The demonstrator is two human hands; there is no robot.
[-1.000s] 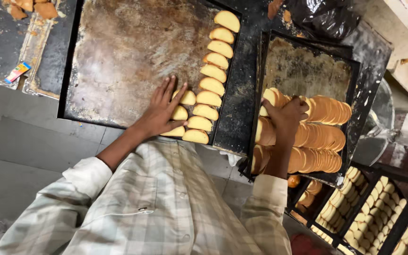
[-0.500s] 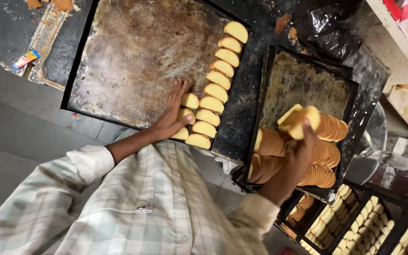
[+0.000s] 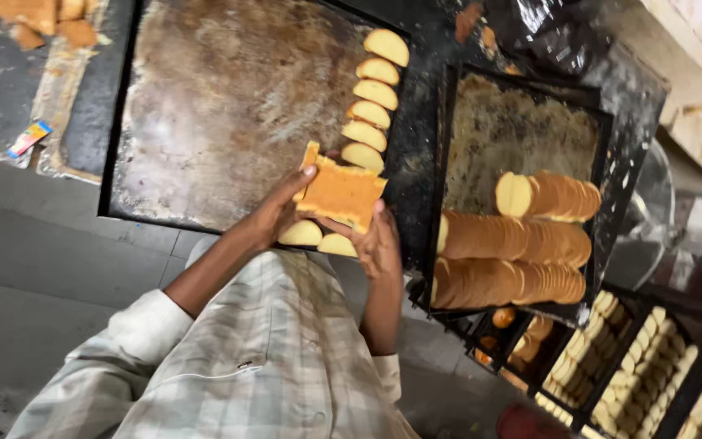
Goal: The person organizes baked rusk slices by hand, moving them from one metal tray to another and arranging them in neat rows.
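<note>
Half a second ago the left hand [image 3: 274, 215] lay flat on the rusks and the right hand [image 3: 377, 244] was over the small tray. Now both hands hold one stack of rusks [image 3: 340, 193] between them, above the big tray [image 3: 205, 122]. A row of rusks [image 3: 371, 93] runs toward 12 o'clock. At 3 o'clock, the small tray [image 3: 522, 130] holds rusk rolls [image 3: 513, 256].
</note>
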